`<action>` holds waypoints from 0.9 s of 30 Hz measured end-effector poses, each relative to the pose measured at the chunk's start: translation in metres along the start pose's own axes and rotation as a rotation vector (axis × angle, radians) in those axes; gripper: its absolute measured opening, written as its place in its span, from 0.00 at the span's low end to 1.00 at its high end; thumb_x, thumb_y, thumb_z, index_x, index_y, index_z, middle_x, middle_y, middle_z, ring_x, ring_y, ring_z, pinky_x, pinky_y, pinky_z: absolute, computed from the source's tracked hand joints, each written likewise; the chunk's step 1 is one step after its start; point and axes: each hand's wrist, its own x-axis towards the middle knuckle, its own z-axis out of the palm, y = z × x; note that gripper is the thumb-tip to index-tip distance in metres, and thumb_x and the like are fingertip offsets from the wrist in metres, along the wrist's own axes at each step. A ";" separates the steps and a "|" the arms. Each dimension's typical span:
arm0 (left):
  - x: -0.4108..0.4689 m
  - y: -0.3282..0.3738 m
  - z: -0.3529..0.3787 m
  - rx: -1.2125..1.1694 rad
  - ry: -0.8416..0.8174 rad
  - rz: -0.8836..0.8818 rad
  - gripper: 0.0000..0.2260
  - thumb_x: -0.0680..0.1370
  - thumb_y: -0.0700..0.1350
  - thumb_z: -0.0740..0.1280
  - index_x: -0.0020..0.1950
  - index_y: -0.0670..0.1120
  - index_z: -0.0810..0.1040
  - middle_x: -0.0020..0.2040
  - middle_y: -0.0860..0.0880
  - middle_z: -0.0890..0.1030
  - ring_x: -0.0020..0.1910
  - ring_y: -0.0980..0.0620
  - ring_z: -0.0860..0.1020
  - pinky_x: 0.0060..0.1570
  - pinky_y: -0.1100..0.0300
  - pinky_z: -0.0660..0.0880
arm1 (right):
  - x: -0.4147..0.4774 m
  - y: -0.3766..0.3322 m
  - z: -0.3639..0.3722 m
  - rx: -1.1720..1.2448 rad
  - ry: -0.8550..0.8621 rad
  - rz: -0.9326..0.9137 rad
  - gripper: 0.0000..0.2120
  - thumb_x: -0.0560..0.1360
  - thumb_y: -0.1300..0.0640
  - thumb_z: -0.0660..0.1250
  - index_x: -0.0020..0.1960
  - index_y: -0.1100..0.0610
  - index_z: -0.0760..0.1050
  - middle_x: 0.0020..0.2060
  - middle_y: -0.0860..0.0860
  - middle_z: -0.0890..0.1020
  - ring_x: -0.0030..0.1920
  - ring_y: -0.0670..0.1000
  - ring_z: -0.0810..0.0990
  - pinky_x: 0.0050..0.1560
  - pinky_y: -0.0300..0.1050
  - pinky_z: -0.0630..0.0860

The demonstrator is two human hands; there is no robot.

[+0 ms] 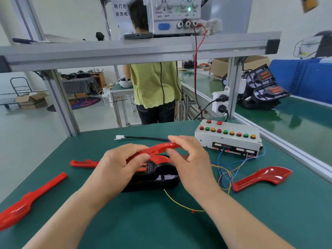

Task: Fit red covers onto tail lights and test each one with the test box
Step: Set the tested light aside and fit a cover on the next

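Both hands held one red cover (pixel 158 147) just above the black tail light (pixel 158 177), which lay on the green surface (pixel 143 221) directly beneath them. The left hand (pixel 122 164) had its fingers curled over the cover's left end, with the thumb underneath. The right hand (pixel 190 159) pinched the cover's right end between thumb and fingertips. The cover sat tilted, its right end higher, and whether it touched the tail light could not be told.

Beyond the right hand stood the white test box (pixel 228 139), with a row of red, green and yellow buttons on top. Coloured wires (pixel 225 172) ran from its front face down towards the right wrist. A yellow wire (pixel 179 204) curled out from under the tail light, between the two forearms.

Three spare red covers lay apart on the surface: one (pixel 82 163) just left of the left hand, a long one (pixel 27 200) well out to the left of the left forearm, and a curved one (pixel 262 177) to the right of the right hand. A black cable with a white plug (pixel 119 137) lay beyond the hands.
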 end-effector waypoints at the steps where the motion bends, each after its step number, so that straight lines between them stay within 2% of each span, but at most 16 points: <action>1: 0.001 -0.003 -0.004 -0.011 0.046 -0.060 0.06 0.78 0.51 0.69 0.51 0.61 0.83 0.43 0.61 0.83 0.44 0.63 0.80 0.43 0.70 0.73 | 0.001 0.002 -0.001 -0.029 -0.037 0.044 0.18 0.75 0.59 0.72 0.62 0.46 0.78 0.54 0.41 0.76 0.55 0.35 0.74 0.49 0.27 0.71; 3: 0.007 -0.015 -0.014 -0.020 0.172 -0.204 0.05 0.77 0.53 0.68 0.51 0.62 0.82 0.39 0.59 0.82 0.38 0.61 0.78 0.40 0.64 0.73 | 0.006 0.007 -0.007 -0.217 -0.098 0.148 0.22 0.75 0.51 0.72 0.68 0.46 0.73 0.56 0.42 0.74 0.54 0.37 0.73 0.52 0.31 0.69; 5: 0.013 -0.031 -0.021 -0.148 0.281 -0.357 0.06 0.79 0.51 0.67 0.51 0.57 0.83 0.35 0.53 0.81 0.35 0.55 0.76 0.41 0.59 0.73 | 0.011 0.012 -0.015 -0.419 -0.172 0.253 0.25 0.76 0.45 0.69 0.70 0.50 0.71 0.58 0.46 0.75 0.53 0.43 0.75 0.55 0.38 0.68; 8: 0.020 -0.049 -0.019 -0.419 0.352 -0.571 0.06 0.81 0.44 0.65 0.52 0.47 0.81 0.36 0.49 0.79 0.35 0.53 0.73 0.39 0.60 0.72 | 0.013 0.019 -0.016 -0.537 -0.297 0.415 0.28 0.77 0.38 0.64 0.70 0.54 0.69 0.55 0.51 0.80 0.53 0.50 0.80 0.58 0.46 0.75; 11: 0.020 -0.055 -0.004 -0.591 0.352 -0.698 0.05 0.81 0.41 0.65 0.50 0.46 0.80 0.35 0.48 0.78 0.34 0.53 0.73 0.39 0.61 0.71 | 0.010 0.023 -0.011 -0.367 -0.353 0.565 0.25 0.77 0.39 0.63 0.61 0.59 0.72 0.40 0.54 0.85 0.34 0.49 0.86 0.46 0.50 0.83; 12: 0.019 -0.055 0.001 -0.635 0.354 -0.717 0.05 0.81 0.41 0.65 0.49 0.46 0.81 0.34 0.49 0.79 0.34 0.54 0.74 0.40 0.61 0.72 | 0.010 0.025 -0.010 -0.282 -0.347 0.608 0.24 0.77 0.40 0.64 0.58 0.60 0.73 0.36 0.55 0.85 0.33 0.51 0.86 0.45 0.51 0.84; 14: 0.017 -0.055 0.006 -0.708 0.369 -0.734 0.06 0.81 0.42 0.66 0.46 0.46 0.82 0.32 0.50 0.79 0.32 0.54 0.75 0.41 0.60 0.73 | 0.011 0.027 -0.010 -0.092 -0.312 0.697 0.20 0.77 0.44 0.69 0.56 0.61 0.73 0.37 0.58 0.86 0.36 0.54 0.87 0.45 0.52 0.85; 16: 0.017 -0.055 0.008 -0.733 0.392 -0.727 0.06 0.81 0.44 0.67 0.46 0.46 0.83 0.32 0.51 0.79 0.31 0.55 0.76 0.39 0.59 0.75 | 0.013 0.027 -0.013 0.104 -0.278 0.784 0.19 0.75 0.52 0.73 0.57 0.63 0.73 0.42 0.60 0.86 0.36 0.54 0.86 0.40 0.46 0.84; 18: 0.017 -0.055 0.008 -0.715 0.405 -0.701 0.08 0.80 0.45 0.67 0.45 0.48 0.84 0.34 0.51 0.80 0.33 0.54 0.78 0.37 0.59 0.77 | 0.014 0.025 -0.015 0.251 -0.288 0.848 0.12 0.74 0.59 0.75 0.51 0.63 0.75 0.41 0.57 0.85 0.34 0.50 0.83 0.37 0.42 0.82; 21: 0.016 -0.054 0.009 -0.716 0.396 -0.640 0.09 0.80 0.45 0.67 0.44 0.52 0.86 0.35 0.54 0.81 0.32 0.57 0.80 0.31 0.63 0.78 | 0.015 0.023 -0.016 0.433 -0.306 0.944 0.05 0.73 0.60 0.74 0.45 0.59 0.79 0.37 0.53 0.82 0.33 0.47 0.77 0.31 0.36 0.76; 23: 0.014 -0.052 0.013 -0.740 0.381 -0.601 0.08 0.80 0.44 0.68 0.48 0.53 0.86 0.36 0.54 0.82 0.35 0.55 0.82 0.35 0.60 0.79 | 0.016 0.022 -0.014 0.528 -0.285 0.965 0.03 0.75 0.60 0.72 0.44 0.56 0.78 0.35 0.50 0.82 0.33 0.46 0.76 0.31 0.36 0.75; 25: 0.013 -0.052 0.017 -0.739 0.382 -0.565 0.08 0.80 0.44 0.68 0.49 0.55 0.86 0.39 0.53 0.84 0.40 0.51 0.84 0.44 0.55 0.80 | 0.016 0.021 -0.010 0.608 -0.270 0.946 0.03 0.78 0.57 0.69 0.45 0.53 0.77 0.34 0.48 0.83 0.35 0.46 0.78 0.36 0.39 0.76; 27: 0.012 -0.051 0.019 -0.741 0.382 -0.518 0.10 0.80 0.42 0.67 0.50 0.55 0.86 0.44 0.51 0.86 0.46 0.49 0.85 0.51 0.50 0.79 | 0.014 0.019 -0.006 0.660 -0.273 0.912 0.05 0.80 0.53 0.65 0.50 0.52 0.77 0.38 0.48 0.85 0.40 0.48 0.82 0.43 0.46 0.79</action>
